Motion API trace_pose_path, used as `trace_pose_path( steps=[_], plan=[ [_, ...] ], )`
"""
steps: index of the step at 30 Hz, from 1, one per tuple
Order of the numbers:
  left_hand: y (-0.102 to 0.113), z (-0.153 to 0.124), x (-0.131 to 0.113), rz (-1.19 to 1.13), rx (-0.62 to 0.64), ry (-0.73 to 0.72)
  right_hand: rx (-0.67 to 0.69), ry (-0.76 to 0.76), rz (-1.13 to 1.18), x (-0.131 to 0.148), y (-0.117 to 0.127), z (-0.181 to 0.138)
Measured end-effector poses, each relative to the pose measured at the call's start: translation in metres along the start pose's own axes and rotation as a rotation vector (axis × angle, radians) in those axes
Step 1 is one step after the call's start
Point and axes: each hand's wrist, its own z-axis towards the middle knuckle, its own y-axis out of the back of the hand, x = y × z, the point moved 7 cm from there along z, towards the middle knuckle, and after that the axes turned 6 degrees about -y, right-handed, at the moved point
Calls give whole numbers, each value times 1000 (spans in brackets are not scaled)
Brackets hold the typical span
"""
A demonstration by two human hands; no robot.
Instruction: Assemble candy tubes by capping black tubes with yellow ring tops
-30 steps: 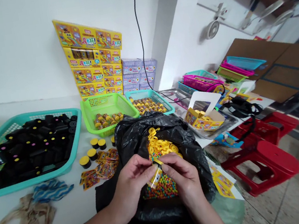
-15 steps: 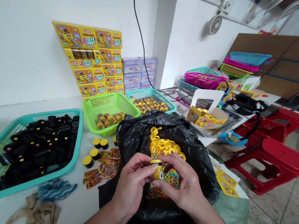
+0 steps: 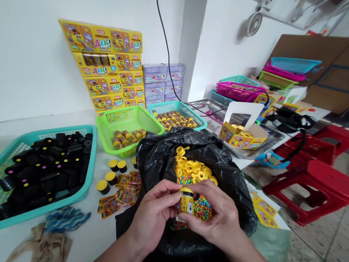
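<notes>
The person's left hand (image 3: 149,222) and right hand (image 3: 216,214) meet at the near middle, both with fingers closed on a small cylindrical jar with a yellow lid, dark neck band and yellow printed label (image 3: 187,201). The left fingers pinch its left side up by the lid; the right thumb presses low on the label, and the other right fingers curl round its right side, some of them hidden. The jar is nearly upright, lid uppermost. It looks to be light, stiff plastic, smooth enough to slip a little; the straight label wall should give the surest hold, with a second pinch at the lid's edge.

Under it lie small, round, hard-looking, many-coloured balls (image 3: 202,209), with glossy yellow plastic rings (image 3: 196,169) heaped just beyond, all inside a thin, crinkled black plastic bag (image 3: 153,156).

To the left on the smooth white tabletop (image 3: 88,238) are a limp, twisted beige cloth (image 3: 45,246), a blue-and-white striped cloth (image 3: 66,219) and flat, overlapping printed cards (image 3: 121,196).

Farther left, a perforated teal plastic basket (image 3: 42,214) holds matte black cylinders (image 3: 51,167). At the far middle, a latticed lime-green plastic basket (image 3: 136,115) holds more small jars (image 3: 125,138), and stacked rectangular yellow printed cartons (image 3: 103,84) stand against the wall.
</notes>
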Motion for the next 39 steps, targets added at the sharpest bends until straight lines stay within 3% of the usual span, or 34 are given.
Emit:
trace_pose_path(
  steps=[8, 12, 22, 28, 33, 39],
  plan=[
    [7, -4, -6, 274, 22, -87, 96, 86, -87, 4, -8, -4],
    [8, -5, -8, 333, 72, -94, 81, 156, -103, 10, -8, -6],
    [5, -8, -4, 323, 102, -77, 108, 208, -107, 10, -13, -15],
    [5, -2, -7, 199, 14, -93, 17, 92, -119, 2, -7, -7],
    [1, 0, -1, 13, 35, -6, 24, 38, -54, 2, -6, -2],
    [8, -4, 0, 124, 6, -64, 32, 75, -24, 9, -7, -6]
  ],
)
